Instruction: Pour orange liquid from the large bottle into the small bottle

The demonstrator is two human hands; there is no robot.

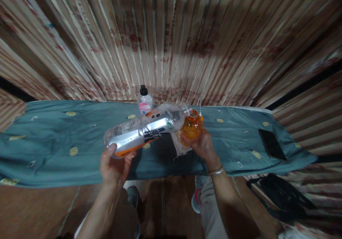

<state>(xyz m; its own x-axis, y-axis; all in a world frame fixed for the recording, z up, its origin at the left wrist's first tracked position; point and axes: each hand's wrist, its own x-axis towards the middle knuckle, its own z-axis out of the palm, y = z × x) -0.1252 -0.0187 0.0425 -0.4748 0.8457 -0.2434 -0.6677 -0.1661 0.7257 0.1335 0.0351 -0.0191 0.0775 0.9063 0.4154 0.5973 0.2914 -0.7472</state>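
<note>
My left hand (114,164) is closed round the base end of a large clear plastic bottle (157,125) with a silver and orange label. The bottle is tilted, its neck pointing right over the mouth of a small translucent orange bottle (191,127). My right hand (201,144) grips that orange bottle from the right and below, holding it roughly upright with its mouth uncapped. The two necks are touching or nearly so; I cannot tell which. Under the orange bottle, partly hidden, lies a pale cloth or packet (179,148). Orange liquid or tint shows through the small bottle's wall.
Behind the large bottle stands a clear bottle with a black cap and pink label (144,101). A green patterned cloth (53,132) covers the narrow table. A dark phone (271,144) lies at its right. Pleated curtains (165,35) hang behind; a black bag (283,196) sits low at right.
</note>
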